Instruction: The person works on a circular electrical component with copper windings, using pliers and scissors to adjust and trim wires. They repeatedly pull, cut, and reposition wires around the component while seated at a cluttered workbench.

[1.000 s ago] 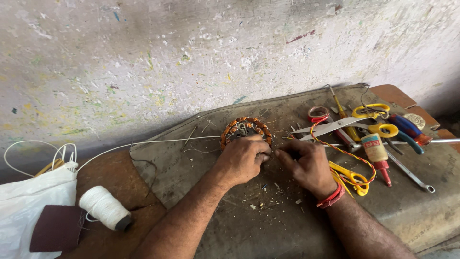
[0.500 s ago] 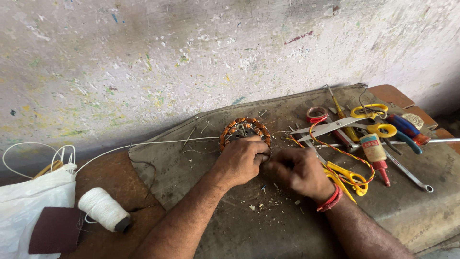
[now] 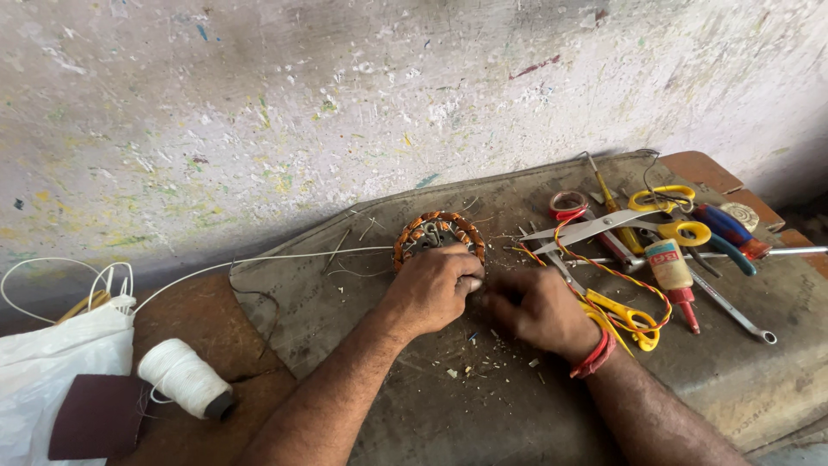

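The left hand (image 3: 431,289) is curled loosely over the near rim of a round stator with copper windings (image 3: 438,235), fingers bent and knuckles up, pressing on it rather than clasping it whole. The right hand (image 3: 539,311) lies just to its right, fingers folded toward the left hand; whether it pinches a wire or anything else I cannot tell, since the fingertips are hidden.

The stator sits on a grey mat (image 3: 362,302) near the wall, at the far middle of the workbench. It looks heavy and rigid in its iron core, but the thin enamelled coils are likely easy to nick, so the outer ring seems the safer hold.

To the right lie yellow-handled scissors (image 3: 604,226), a small glue bottle (image 3: 670,267) and a spanner (image 3: 733,309). Near left stands a spool of white thread (image 3: 181,377).
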